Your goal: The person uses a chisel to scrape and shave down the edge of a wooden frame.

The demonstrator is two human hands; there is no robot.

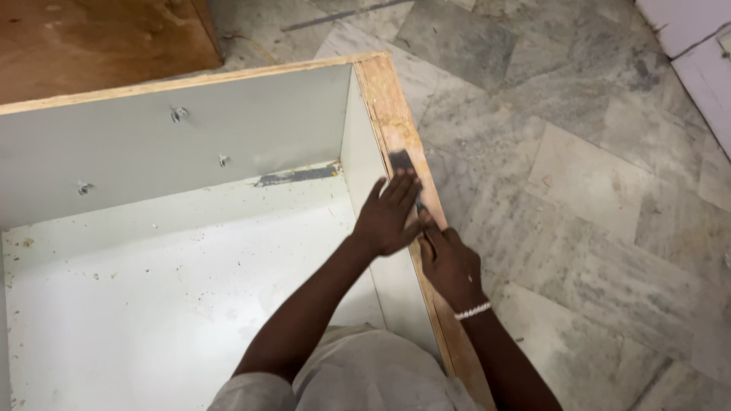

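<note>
A person's left hand (pixel 388 217) presses flat, fingers spread, on a small dark flat scraper-like tool (pixel 401 161) lying on the raw plywood edge (pixel 388 99) of a white-lined open cabinet box (pixel 190 137), while the right hand (pixel 449 262), grip closed, seems to hold its handle; steady, even pressure along the edge would likely serve best.

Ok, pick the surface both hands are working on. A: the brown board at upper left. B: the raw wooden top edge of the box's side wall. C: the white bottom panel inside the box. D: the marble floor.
B: the left hand and right hand press a dark flat piece along the raw wooden edge.
</note>
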